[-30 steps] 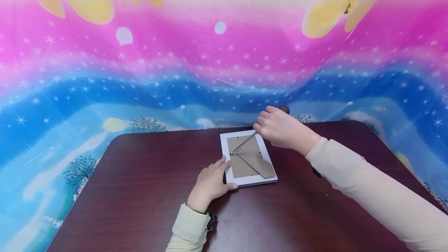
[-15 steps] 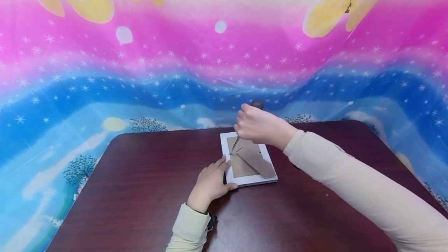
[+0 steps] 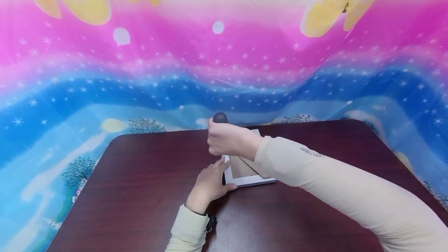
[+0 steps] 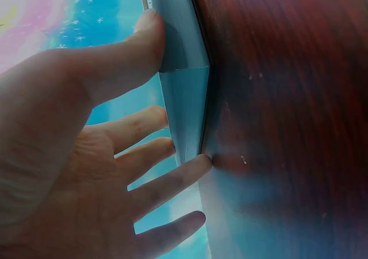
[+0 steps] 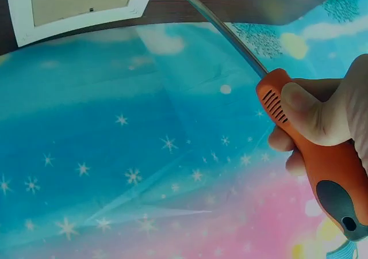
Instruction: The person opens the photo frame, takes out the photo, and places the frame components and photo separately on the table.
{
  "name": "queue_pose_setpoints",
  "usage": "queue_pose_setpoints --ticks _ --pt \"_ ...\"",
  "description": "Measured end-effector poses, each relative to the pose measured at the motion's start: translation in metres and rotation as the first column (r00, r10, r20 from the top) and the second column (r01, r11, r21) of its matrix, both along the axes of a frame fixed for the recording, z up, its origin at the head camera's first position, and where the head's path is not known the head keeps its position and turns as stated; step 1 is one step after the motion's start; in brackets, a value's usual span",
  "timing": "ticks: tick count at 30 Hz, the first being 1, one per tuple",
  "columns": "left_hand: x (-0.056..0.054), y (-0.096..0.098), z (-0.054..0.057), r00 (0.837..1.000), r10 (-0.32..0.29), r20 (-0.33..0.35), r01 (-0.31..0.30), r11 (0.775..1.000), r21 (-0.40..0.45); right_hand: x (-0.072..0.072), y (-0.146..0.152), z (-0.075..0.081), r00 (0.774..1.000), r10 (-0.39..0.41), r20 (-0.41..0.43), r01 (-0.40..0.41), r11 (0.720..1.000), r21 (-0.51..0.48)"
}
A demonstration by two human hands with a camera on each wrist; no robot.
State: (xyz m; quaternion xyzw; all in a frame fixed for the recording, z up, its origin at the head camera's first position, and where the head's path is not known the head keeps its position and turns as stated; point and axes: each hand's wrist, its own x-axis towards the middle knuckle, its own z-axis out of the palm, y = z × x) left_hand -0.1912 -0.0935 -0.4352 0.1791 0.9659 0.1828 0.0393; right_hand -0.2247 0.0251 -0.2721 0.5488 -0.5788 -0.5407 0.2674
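A picture frame [image 3: 247, 182] with a white border lies back up on the table; its brown backing [image 3: 240, 169] and part of its stand leg show. My left hand [image 3: 208, 185] rests at its near left corner, fingers spread along the left side and thumb on the near edge, as the left wrist view also shows. My right hand [image 3: 229, 137] grips a screwdriver [image 5: 330, 161] with an orange and black handle, over the frame's left side. In the right wrist view its metal shaft [image 5: 230, 33] runs up beyond the picture's top edge, so the tip is hidden.
The dark red-brown table [image 3: 150, 189] has rounded far corners. Behind it hangs a pink and blue cloth [image 3: 189, 69] printed with snowflakes, close to the table's far edge. My right forearm [image 3: 332, 174] crosses over the table's right half and overlaps the frame.
My right hand has swung left across the frame, carrying the screwdriver's handle from beyond its right side to above its left side. The left hand and frame stay put.
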Motion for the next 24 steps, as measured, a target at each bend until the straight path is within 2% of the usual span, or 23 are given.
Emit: queue_pose_setpoints --ticks 3,6,9,12,14,18,24 --pt "0.001 -0.001 0.000 1.000 0.003 0.007 -0.003 1.000 0.001 -0.002 0.002 0.001 1.000 0.023 -0.015 -0.023 0.999 0.027" --pt "0.001 -0.001 0.002 1.000 -0.001 0.023 0.000 1.000 0.019 -0.010 0.016 0.003 1.000 0.030 0.000 -0.030 0.999 -0.019" --pt "0.002 -0.001 0.005 1.000 -0.002 0.026 0.001 1.000 0.028 -0.021 0.035 0.005 0.997 -0.013 0.076 0.022 0.992 -0.121" --pt "0.002 -0.001 0.006 1.000 0.003 0.008 -0.003 1.000 0.005 -0.030 0.055 0.003 0.978 -0.059 0.200 0.107 0.964 -0.242" --pt "0.002 -0.001 0.006 1.000 0.008 -0.003 -0.008 1.000 -0.012 -0.036 0.067 0.000 0.955 -0.081 0.286 0.175 0.931 -0.320" --pt "0.001 -0.001 0.008 1.000 0.016 0.003 -0.016 1.000 -0.017 -0.046 0.093 -0.012 0.900 -0.048 0.433 0.270 0.842 -0.467" --pt "0.001 -0.003 0.007 0.999 0.022 0.031 -0.022 1.000 0.011 -0.052 0.131 -0.041 0.806 0.021 0.591 0.418 0.687 -0.594"
